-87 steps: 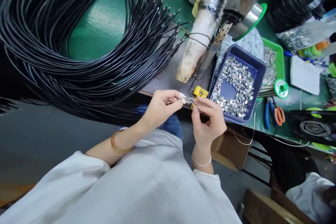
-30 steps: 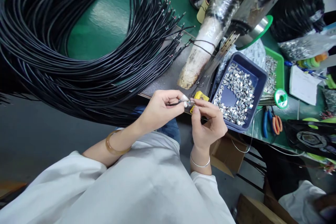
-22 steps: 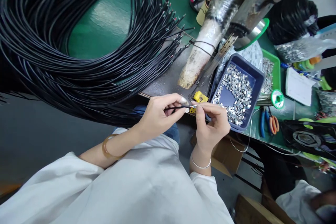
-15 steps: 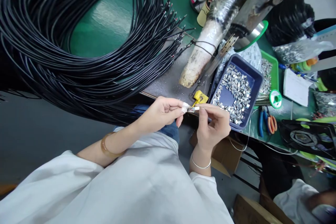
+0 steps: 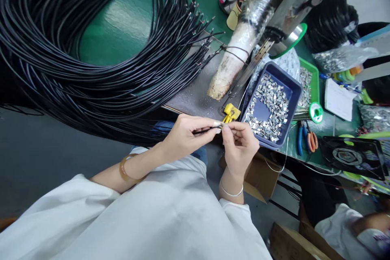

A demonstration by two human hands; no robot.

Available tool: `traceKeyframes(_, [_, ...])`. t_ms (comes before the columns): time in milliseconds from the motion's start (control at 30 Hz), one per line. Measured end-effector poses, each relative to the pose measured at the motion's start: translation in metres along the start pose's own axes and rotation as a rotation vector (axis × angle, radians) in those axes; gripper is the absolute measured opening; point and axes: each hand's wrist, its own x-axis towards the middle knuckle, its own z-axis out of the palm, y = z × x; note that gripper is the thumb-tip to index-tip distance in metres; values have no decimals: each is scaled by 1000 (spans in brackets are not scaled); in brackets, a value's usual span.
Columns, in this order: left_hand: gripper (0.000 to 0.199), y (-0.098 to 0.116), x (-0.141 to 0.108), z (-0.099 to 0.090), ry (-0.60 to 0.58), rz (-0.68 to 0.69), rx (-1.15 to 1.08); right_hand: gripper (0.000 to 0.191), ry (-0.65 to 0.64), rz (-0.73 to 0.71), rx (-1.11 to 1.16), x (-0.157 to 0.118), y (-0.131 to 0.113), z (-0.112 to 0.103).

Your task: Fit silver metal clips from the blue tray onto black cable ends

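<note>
A thin black cable [image 5: 204, 131] lies between the thumb and fingers of my left hand [image 5: 195, 132], which has white wrapping on a fingertip. My right hand [image 5: 240, 140] is closed in a pinch at the cable's end, its fingertips meeting those of my left. Between them sits a small connector [image 5: 222, 126], mostly covered by the fingers. Just beyond the fingertips, a yellow clamp-like piece [image 5: 231, 111] rests at the table edge. To the right of my right hand is a dark blue tray [image 5: 294, 101] with many small metal shells.
A large bundle of black cables [image 5: 122, 77] with stripped ends covers the left. A foil-wrapped duct [image 5: 233, 57] hangs over the green table [image 5: 128, 20]. Pliers [image 5: 301, 138], a solder spool [image 5: 316, 112], a green tray [image 5: 317, 85] and a fan [image 5: 353, 156] lie right. A co-worker's sleeve [image 5: 335, 227] shows lower right.
My right hand has moved left, closing up to my left fingertips. The white-and-metal connector that showed between the hands is now mostly hidden. More of the black cable shows in my left hand.
</note>
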Motion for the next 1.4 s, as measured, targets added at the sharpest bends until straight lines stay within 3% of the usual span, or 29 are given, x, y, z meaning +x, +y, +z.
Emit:
traceKeyframes(133, [10, 1, 3, 4, 148, -109, -63, 10, 274, -82, 145, 1, 2, -1])
traceKeyframes(233, [8, 4, 9, 3, 156, -212, -178, 20, 356, -166, 184, 0, 4, 2])
traceKeyframes(467, [6, 5, 21, 1, 121, -248, -218, 16, 210, -290, -13, 1, 13, 16])
traceKeyframes(967, [10, 0, 26, 4, 183, -152, -122, 15, 227, -233, -39, 12, 7, 23])
traceKeyframes(1400, [14, 2, 29, 2, 174, -177, -129, 14, 204, -225, 16, 10, 8, 24])
